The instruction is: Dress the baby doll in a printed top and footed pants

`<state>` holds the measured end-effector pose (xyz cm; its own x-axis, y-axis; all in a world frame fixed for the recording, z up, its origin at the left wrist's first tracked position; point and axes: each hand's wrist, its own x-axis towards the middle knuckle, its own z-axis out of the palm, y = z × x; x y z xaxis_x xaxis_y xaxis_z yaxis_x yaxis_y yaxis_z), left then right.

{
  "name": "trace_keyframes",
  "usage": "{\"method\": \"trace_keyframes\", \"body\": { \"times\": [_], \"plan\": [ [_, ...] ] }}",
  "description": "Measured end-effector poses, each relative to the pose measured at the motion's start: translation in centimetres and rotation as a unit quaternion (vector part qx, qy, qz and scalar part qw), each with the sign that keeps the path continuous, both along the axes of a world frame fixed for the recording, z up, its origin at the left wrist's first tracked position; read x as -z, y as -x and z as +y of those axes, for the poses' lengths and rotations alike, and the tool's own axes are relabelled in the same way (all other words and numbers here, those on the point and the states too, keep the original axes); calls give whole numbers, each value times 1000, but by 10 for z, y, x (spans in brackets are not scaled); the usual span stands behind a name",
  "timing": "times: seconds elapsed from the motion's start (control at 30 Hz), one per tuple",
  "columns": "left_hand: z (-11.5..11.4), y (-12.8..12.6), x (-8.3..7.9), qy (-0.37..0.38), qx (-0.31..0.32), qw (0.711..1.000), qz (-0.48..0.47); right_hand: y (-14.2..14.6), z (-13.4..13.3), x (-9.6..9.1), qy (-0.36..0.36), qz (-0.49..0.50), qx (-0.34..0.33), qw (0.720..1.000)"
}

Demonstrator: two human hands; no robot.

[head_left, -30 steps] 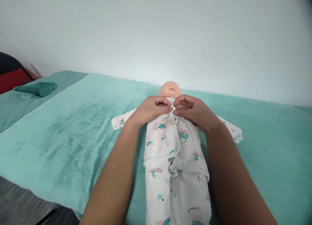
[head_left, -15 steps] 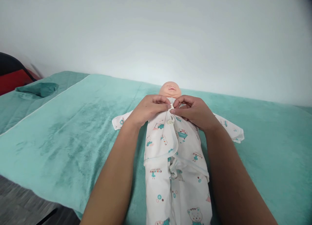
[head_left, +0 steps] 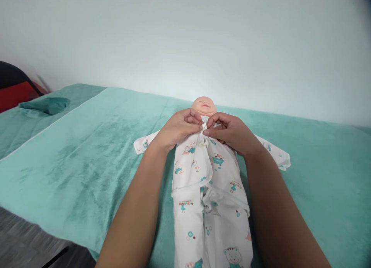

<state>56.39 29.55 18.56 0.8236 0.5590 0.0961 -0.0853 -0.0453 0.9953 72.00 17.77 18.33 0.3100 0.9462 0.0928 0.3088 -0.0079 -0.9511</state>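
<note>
A baby doll (head_left: 203, 104) is lying face up on a teal blanket (head_left: 72, 144), its head pointing toward the far edge, by the white wall (head_left: 185, 47), and its legs running toward the near edge and out of view. It is wearing a white printed jacket (head_left: 191, 171) and matching trousers (head_left: 188, 221). Both sleeves are spreading outward: one sleeve (head_left: 145, 143) is showing beyond the left forearm, the other sleeve (head_left: 274, 150) beyond the right.

Both hands are meeting at the top of the jacket's front, just below the doll's chin. The left hand (head_left: 181, 127) is pinching the small cream upper fastening (head_left: 204, 126) between thumb and forefinger; the right hand (head_left: 233, 130) is pinching it from the other side, its remaining fingers curling inward. The fingertips are partly covering it, so whether it is a tie or a tab is staying unclear.

As for progress, the dressing is looking well advanced: the trousers are covering the legs, the sleeves are lying out straight, and one front panel is overlapping the other. A lower fastening (head_left: 202, 145) is sitting just below the hands and seems to be closed. The upper one is apparently what is remaining; nothing is showing it secured yet.
</note>
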Motion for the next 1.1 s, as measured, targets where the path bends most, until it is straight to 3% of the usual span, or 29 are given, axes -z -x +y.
{"method": "trace_keyframes", "body": {
  "times": [0.43,0.63,0.93,1.1],
  "plan": [
    [-8,3,-6,-1,-21,1000,0,-3,-2,-3,34,19,-33,999],
    [-6,4,-5,44,22,998,-28,-5,-2,-1,32,30,-35,998],
    [-12,9,-14,-64,26,997,35,-7,-2,2,29,23,-31,999],
    [-10,10,-14,-95,-4,992,80,-11,-1,5,23,51,-40,998]
  ]
}}
